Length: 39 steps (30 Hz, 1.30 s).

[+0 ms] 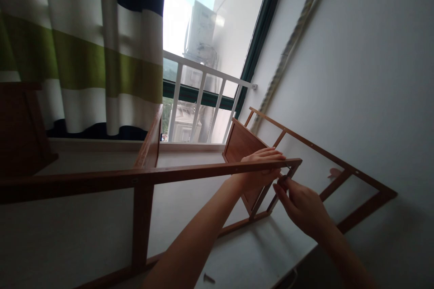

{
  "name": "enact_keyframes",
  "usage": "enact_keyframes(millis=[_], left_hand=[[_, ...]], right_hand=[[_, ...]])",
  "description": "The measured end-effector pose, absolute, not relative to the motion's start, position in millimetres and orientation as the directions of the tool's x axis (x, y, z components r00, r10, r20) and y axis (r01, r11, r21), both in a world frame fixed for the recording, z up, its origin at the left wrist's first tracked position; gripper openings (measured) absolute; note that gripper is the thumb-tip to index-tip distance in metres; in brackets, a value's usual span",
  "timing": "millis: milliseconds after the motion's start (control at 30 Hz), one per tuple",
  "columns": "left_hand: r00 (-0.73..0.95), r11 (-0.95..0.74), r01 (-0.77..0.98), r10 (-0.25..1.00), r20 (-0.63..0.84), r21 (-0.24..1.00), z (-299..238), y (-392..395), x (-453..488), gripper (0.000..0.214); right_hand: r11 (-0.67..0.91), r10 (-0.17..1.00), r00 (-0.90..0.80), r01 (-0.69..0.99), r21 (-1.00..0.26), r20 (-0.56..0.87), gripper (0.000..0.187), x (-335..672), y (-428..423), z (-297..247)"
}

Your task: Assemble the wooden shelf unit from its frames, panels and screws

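Observation:
A reddish-brown wooden frame (190,170) runs across the view, one long rail reaching from the left edge to a corner right of the middle. My left hand (259,165) lies along this rail close to its end, fingers stretched above it and the rest of the hand behind and below, holding it. Just under the corner, my right hand (300,201) is closed in a pinch. A thin metallic piece (289,169) shows above its fingertips; what the fingers hold is too dark to make out. A small dark screw-like piece (209,278) lies on the white surface below.
A second wooden frame (315,146) leans along the white wall (379,76). Wooden panels (244,142) stand between the rails. A white railing (203,70) crosses the window behind, with a striped curtain (81,63) at left. The white tabletop (251,257) ends at lower right.

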<state>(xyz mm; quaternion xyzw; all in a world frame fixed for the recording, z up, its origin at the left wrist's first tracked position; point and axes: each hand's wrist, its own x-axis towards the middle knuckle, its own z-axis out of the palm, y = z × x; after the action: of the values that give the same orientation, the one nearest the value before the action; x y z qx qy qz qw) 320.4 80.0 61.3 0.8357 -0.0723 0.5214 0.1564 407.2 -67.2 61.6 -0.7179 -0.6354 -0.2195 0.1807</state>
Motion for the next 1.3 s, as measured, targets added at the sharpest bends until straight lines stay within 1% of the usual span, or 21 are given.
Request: enact_keyframes(millis=[67,167,267,333,400,533,633,733,833,900,1000,1067,1167,1300], left_hand=[[0.452,-0.942,-0.282,0.036,0.892,0.181,61.5,80.4,319.9,0.028],[0.425,-0.953,-0.283,-0.024,0.905,0.107,64.2,80.3,317.9,0.025],[0.412,-0.961,-0.276,-0.103,0.905,0.016,67.1,79.6,315.9,0.023],[0.424,-0.964,-0.266,-0.100,0.900,0.018,67.8,79.1,315.4,0.025],[0.425,-0.963,-0.266,-0.071,0.903,0.050,67.3,78.6,315.8,0.025],[0.420,-0.958,-0.274,-0.038,0.907,0.087,64.8,78.5,318.3,0.024],[0.426,-0.957,-0.266,-0.010,0.905,0.114,63.4,79.1,319.6,0.026],[0.409,-0.954,-0.277,-0.007,0.913,0.117,62.9,79.2,319.6,0.027],[0.383,-0.952,-0.294,-0.035,0.923,0.086,63.3,78.6,319.0,0.026],[0.381,-0.955,-0.283,-0.028,0.924,0.087,63.6,78.0,318.5,0.026],[0.402,-0.956,-0.267,0.002,0.915,0.119,64.0,77.5,317.5,0.026],[0.401,-0.955,-0.273,-0.002,0.916,0.118,64.3,77.6,317.0,0.026],[0.371,-0.955,-0.291,-0.055,0.927,0.060,64.7,78.4,317.0,0.024],[0.351,-0.959,-0.284,-0.083,0.933,0.022,65.3,79.3,317.1,0.025]], right_hand=[[-0.117,0.865,0.078,0.992,0.048,0.495,0.035,402.5,-70.5,66.7],[-0.122,0.862,0.065,0.989,0.080,0.502,0.035,396.9,-70.3,74.7],[-0.135,0.841,0.081,0.989,0.063,0.535,0.042,394.4,-66.8,83.7],[-0.163,0.824,0.120,0.986,0.029,0.553,0.048,393.9,-64.5,90.8],[-0.183,0.806,0.175,0.982,-0.043,0.565,0.053,394.6,-62.9,98.8],[-0.175,0.774,0.304,0.946,-0.274,0.556,0.061,403.9,-61.5,113.8],[-0.207,0.731,0.415,0.892,-0.403,0.542,0.063,418.3,-62.2,118.3],[-0.211,0.740,0.477,0.833,-0.511,0.473,0.062,432.6,-64.4,113.4],[-0.204,0.754,0.489,0.809,-0.551,0.439,0.060,443.2,-67.0,100.4],[-0.194,0.784,0.458,0.821,-0.536,0.418,0.058,448.0,-67.9,89.4],[-0.151,0.858,0.365,0.851,-0.503,0.361,0.052,449.9,-67.5,75.0],[-0.128,0.890,0.301,0.886,-0.445,0.343,0.046,446.1,-66.9,69.7],[-0.138,0.897,0.238,0.951,-0.277,0.372,0.040,433.8,-67.3,69.3],[-0.232,0.848,0.190,0.972,0.024,0.495,0.045,414.9,-71.5,74.7]])
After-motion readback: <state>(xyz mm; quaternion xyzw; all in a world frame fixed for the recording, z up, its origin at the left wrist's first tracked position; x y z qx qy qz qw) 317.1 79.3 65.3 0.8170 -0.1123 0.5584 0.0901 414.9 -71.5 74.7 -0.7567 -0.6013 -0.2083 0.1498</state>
